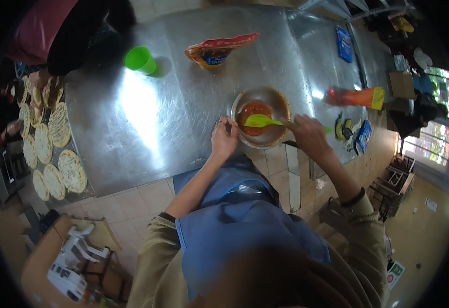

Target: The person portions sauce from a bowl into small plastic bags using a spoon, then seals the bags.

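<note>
A metal bowl (282, 105) with red-orange sauce (258, 109) in its bottom sits near the front edge of the steel table. My left hand (225, 137) pinches the bowl's left rim, fingers closed on it. In my right hand (309, 134) is a lime-green spatula (259, 121), gripped by its handle. The blade rests in the sauce, and the handle's green end sticks out beyond my hand. Behind the bowl a red and brown pouch (215, 53) stands on the table. A green cup (140, 60) is farther left.
Several flat pizza bases (73, 172) lie at the table's left end, where another person's hand (38, 79) reaches over them. To the right are an orange-red bag (355, 97), a blue packet (344, 44), another blue packet (363, 136) and peels (343, 128). The steel table (183, 113) ends just before my apron.
</note>
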Demonstrator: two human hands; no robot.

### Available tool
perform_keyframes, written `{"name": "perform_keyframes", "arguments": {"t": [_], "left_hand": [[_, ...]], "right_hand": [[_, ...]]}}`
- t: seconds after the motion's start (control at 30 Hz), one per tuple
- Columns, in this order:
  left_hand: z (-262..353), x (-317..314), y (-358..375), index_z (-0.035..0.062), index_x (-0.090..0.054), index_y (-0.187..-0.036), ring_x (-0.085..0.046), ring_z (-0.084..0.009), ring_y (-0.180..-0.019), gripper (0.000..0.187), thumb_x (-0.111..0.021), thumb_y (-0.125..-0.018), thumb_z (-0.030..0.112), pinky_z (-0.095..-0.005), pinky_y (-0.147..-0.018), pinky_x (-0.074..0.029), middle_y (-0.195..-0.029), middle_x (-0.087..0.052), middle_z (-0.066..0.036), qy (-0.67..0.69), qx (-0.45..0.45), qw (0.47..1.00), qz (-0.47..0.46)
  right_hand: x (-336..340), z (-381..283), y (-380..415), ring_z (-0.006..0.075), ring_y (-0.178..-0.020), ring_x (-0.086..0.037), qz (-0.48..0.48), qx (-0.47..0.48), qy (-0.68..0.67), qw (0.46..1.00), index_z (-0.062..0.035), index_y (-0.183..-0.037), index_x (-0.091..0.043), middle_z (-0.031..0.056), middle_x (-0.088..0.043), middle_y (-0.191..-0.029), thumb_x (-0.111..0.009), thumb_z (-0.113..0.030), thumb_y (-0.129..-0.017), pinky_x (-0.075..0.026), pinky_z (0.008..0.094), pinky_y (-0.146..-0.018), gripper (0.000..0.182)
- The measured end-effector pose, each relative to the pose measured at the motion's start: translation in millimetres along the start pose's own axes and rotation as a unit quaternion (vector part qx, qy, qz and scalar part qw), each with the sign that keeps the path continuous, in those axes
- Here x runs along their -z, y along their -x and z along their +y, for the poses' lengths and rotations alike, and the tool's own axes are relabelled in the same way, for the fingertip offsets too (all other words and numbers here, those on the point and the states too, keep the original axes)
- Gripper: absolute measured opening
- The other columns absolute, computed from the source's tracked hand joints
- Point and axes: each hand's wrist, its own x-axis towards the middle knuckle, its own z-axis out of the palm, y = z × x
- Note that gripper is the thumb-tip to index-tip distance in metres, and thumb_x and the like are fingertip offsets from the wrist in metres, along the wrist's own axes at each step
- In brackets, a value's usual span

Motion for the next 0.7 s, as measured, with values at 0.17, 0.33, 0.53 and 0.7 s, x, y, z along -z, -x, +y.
{"name": "perform_keyframes", "arguments": {"t": [0.17,0.33,0.53,0.7], "left_hand": [[-2.2,4.0,7.1,0.0041,-0.049,-0.085,-0.055,-0.0201,-0.059,0.01,-0.055,-0.084,0.012,-0.0342,-0.055,-0.043,-0.069,-0.056,-0.013,-0.016,-0.041,0.996,0.072],[-26.6,38.7,20.9,0.0054,-0.05,-0.088,-0.061,-0.0347,-0.065,0.018,-0.054,-0.085,0.022,-0.0417,-0.062,-0.048,-0.069,-0.059,-0.017,0.02,-0.011,0.985,0.169],[-52.8,103.5,55.0,0.0018,-0.048,-0.084,-0.055,-0.0163,-0.074,0.018,-0.055,-0.087,0.018,-0.0304,-0.071,-0.045,-0.077,-0.056,-0.009,0.026,0.002,0.945,0.326],[-98.2,154.5,51.5,0.0026,-0.046,-0.092,-0.054,-0.0087,-0.059,0.016,-0.053,-0.091,0.017,-0.0235,-0.052,-0.049,-0.079,-0.055,-0.004,0.134,0.034,0.926,0.352]], "right_hand": [[15.1,-6.5,17.2,0.0244,-0.077,-0.057,-0.05,-0.095,-0.023,0.994,-0.0134,-0.116,-0.057,0.0071,-0.053,-0.079,-0.052,-0.002,-0.074,-0.049,0.0365,-0.064,0.043],[-19.1,-35.3,-12.0,0.0357,-0.081,-0.057,0.121,0.018,-0.188,0.975,-0.0021,-0.115,-0.051,0.0189,-0.058,-0.088,-0.047,0.005,-0.079,-0.047,0.0446,-0.069,0.037],[-26.3,-105.3,-80.9,0.0393,-0.092,-0.056,0.034,0.083,-0.256,0.962,-0.0072,-0.113,-0.048,0.0211,-0.056,-0.096,-0.043,0.008,-0.077,-0.045,0.0468,-0.076,0.039],[-12.3,-155.3,-111.3,0.0434,-0.092,-0.054,0.022,0.168,-0.306,0.937,-0.007,-0.114,-0.047,0.0235,-0.052,-0.105,-0.043,0.008,-0.077,-0.045,0.0493,-0.077,0.041]]}}
